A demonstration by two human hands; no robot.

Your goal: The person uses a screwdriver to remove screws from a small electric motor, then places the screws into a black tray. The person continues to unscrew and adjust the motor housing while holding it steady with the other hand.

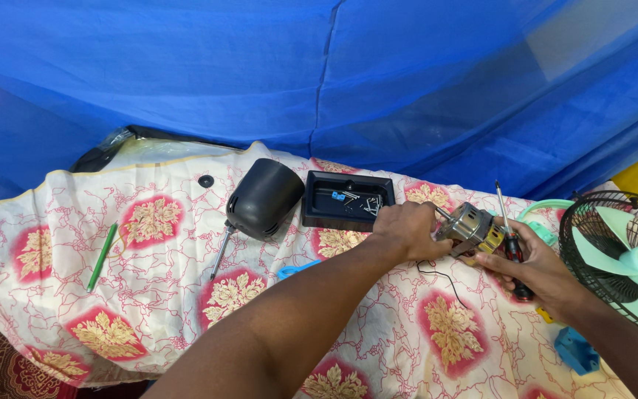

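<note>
Your left hand (407,227) is wrapped onto the small silver metal fan motor with yellow end (472,227), right of centre frame. Your right hand (537,267) props that motor from below and is also closed around a red-and-black-handled screwdriver (509,240), shaft pointing up. The black rectangular plastic tray (347,199) with screws sits just left, and the black rounded motor cover (263,198) beside it.

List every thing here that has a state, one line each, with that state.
Small metal fan motor: out of its housing, held between both hands.
Left hand: gripping the motor.
Right hand: holding the motor and a red-handled screwdriver.
Black plastic motor housing: empty, lying on its side.
Black rectangular tray: open, holding loose screws.
Black wire fan guard: closed around pale green blades.
</note>
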